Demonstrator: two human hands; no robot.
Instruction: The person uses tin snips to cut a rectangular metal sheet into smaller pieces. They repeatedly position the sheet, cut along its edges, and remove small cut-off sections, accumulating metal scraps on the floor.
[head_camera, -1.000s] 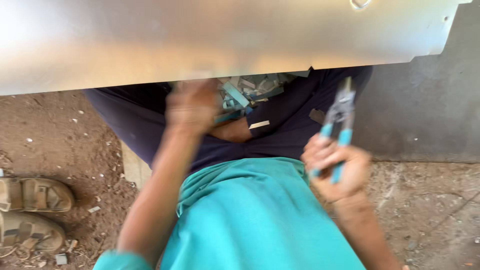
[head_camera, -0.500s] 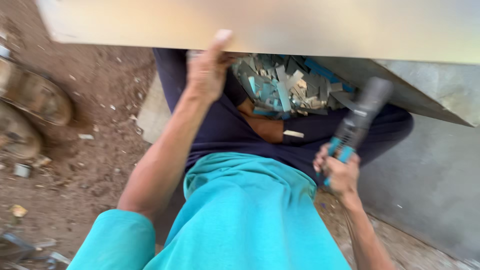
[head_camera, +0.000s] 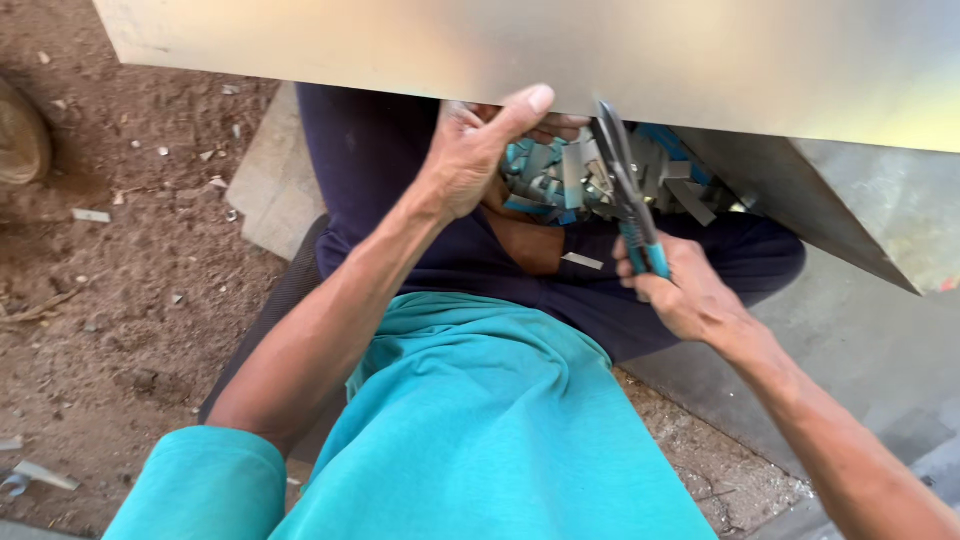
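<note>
Two hands at the near edge of a big metal sheet (head_camera: 600, 50). Left hand (head_camera: 475, 150) grips that edge, thumb on top, fingers curled under. Right hand (head_camera: 680, 285) clenched round the teal handles of tin snips (head_camera: 625, 185), blades up at the sheet edge just right of the left hand. Pile of metal offcuts (head_camera: 560, 175) in the lap under the sheet. Dirt ground (head_camera: 110, 270) w/ scraps at left.
</note>
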